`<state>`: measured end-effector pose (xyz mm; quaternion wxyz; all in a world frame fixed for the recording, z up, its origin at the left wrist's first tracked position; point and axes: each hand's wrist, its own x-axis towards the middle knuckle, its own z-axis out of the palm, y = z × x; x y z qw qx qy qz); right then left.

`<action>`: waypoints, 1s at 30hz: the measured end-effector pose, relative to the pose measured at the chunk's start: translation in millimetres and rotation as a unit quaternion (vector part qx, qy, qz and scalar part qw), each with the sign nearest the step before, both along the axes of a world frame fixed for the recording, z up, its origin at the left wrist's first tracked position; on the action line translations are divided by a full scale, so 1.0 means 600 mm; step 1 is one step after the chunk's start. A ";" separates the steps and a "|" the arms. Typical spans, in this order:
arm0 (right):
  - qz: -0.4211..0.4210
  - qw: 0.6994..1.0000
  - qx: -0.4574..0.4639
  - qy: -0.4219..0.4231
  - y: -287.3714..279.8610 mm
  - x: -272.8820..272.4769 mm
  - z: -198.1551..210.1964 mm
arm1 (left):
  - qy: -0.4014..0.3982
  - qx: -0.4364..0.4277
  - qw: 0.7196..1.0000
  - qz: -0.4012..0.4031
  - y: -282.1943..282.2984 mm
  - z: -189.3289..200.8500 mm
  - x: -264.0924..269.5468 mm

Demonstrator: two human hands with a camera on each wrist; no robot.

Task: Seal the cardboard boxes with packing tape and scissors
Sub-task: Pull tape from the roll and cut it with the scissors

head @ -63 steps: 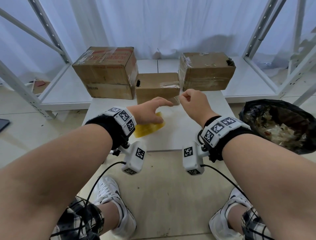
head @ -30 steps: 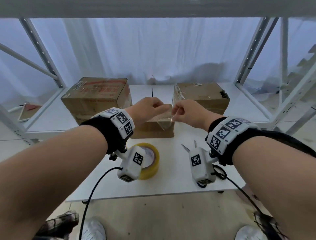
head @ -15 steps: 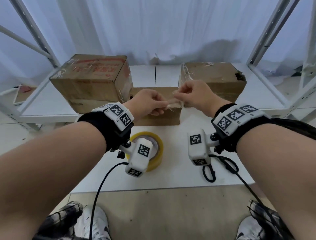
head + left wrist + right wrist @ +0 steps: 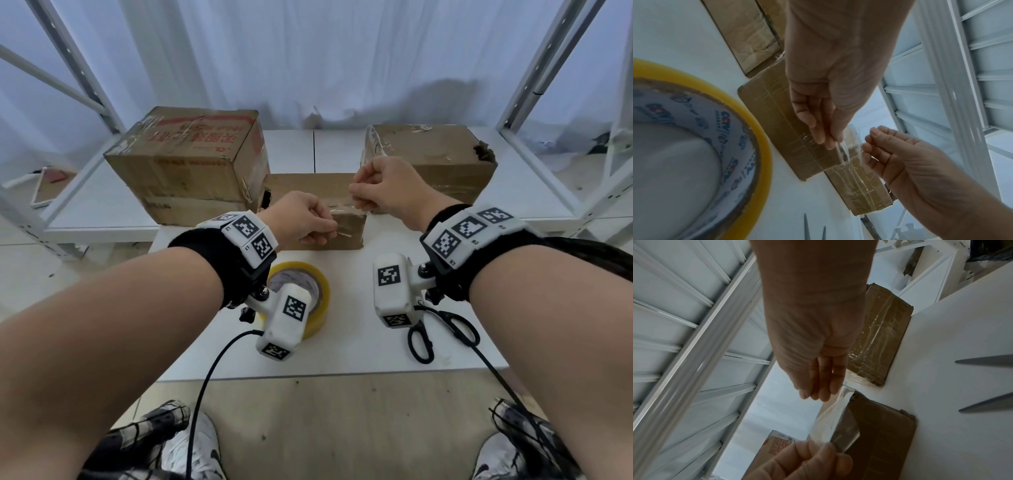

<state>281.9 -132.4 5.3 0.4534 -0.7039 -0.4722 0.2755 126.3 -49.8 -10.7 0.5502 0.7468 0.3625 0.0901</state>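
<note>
Both hands pinch tape strip [image 4: 835, 423] ends: left hand [image 4: 301, 219], right hand [image 4: 380, 188], above small box [image 4: 318, 192], frame centre. Risk: slack strip folds, self-sticks, lands crooked off seam.

Black wristbands [image 4: 219, 260] with white tag-marked camera units [image 4: 286, 320], black cables, plaid trousers, white sneakers.

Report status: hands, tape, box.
Left hand and right hand pinch clear cut tape strip over small brown cardboard box. Yellow tape roll, black scissors idle on table. Nothing blocking.
</note>
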 end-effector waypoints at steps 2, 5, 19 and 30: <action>0.003 1.000 -0.003 -0.008 -0.001 0.000 0.000 | -0.014 -0.005 1.000 -0.003 0.000 -0.002 -0.002; 0.017 0.999 -0.030 -0.026 -0.003 0.002 -0.005 | -0.021 0.003 1.000 -0.002 0.003 0.003 0.000; 0.064 0.995 -0.080 -0.021 -0.021 0.010 -0.011 | -0.014 0.032 0.998 0.049 0.001 0.001 0.007; -0.064 0.996 -0.014 -0.059 0.021 0.008 -0.043 | -0.044 -0.115 0.987 0.106 -0.019 -0.013 0.009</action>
